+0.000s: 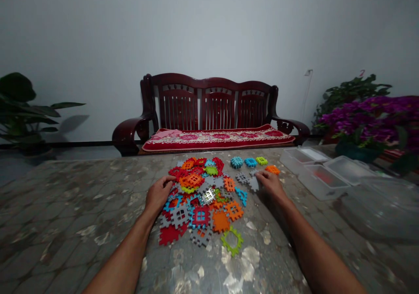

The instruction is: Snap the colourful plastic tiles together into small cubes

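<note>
A heap of toothed plastic building tiles in red, orange, grey, blue and green covers the middle of the table, among them a red tile with a blue window (200,216) and an orange tile (221,221). At the heap's left edge rests my left hand (159,194), open, its fingertips against the red tiles. My right hand (271,184) is closed on a grey tile (253,183), right of the heap. Beside that lies another grey tile (242,178). Beyond are a blue stack (236,162), a blue tile group (250,162), a green one (262,160) and orange tiles (273,169).
Clear plastic boxes (322,182) stand at the right, one with something red inside. Behind them are purple flowers (376,121) in a pot. A wooden bench (209,95) with a red cushion (219,141) stands beyond the table. A lone green tile (232,241) lies near me.
</note>
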